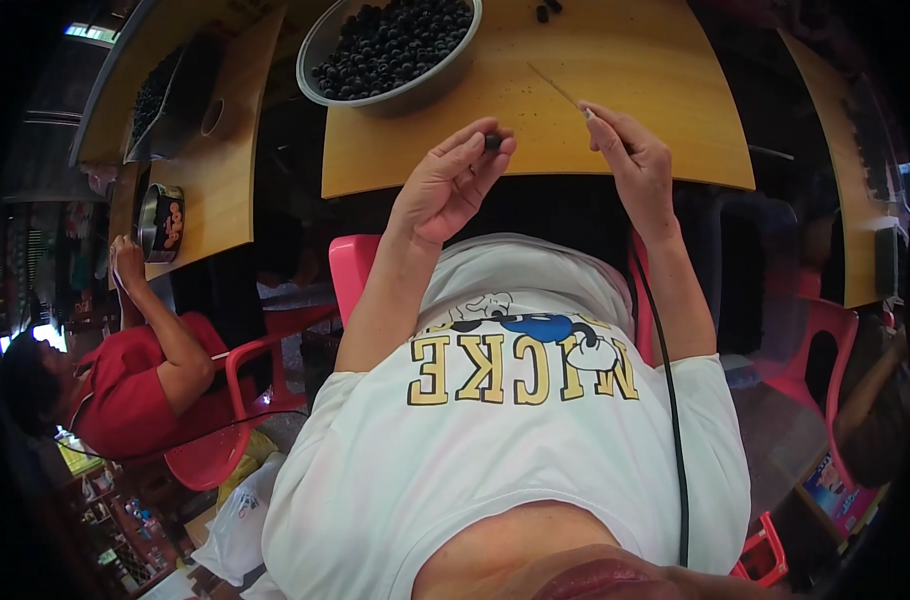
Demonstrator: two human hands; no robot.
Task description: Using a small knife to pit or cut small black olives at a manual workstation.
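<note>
Head view, looking down past the wearer's white printed shirt to a curved yellow-orange wooden surface (635,90). Left hand (445,185): closed, thumb and fingertips pinched on a small dark round bead-like fruit (493,142), held in the air just above the near edge of the surface. Right hand (637,165): closed in a fine pinch on a thin pale straight stick (557,87), whose free end points up and to the left, over the surface. The two hands are held apart, level with each other, the stick not touching the fruit.

Handling, as judged: the fruit looks light, small and smooth, so it may slip or roll; a fingertip pinch across its middle suits it. The stick looks light, stiff but easily snapped, and is best held near its lower end, as shown.

Surroundings: a wide grey metal bowl (415,95) heaped with the same dark fruits stands at the far left of the surface, well apart from both hands; two loose fruits (547,10) lie near the far edge. A black cable (672,400) runs down the shirt on the right. At the left, a second person in a red top (125,385) sits on a red plastic chair (225,440) at a neighbouring wooden table (225,150), which carries a dark round tin (162,222) and a dark tray (160,95). Nothing lies between the hands.
</note>
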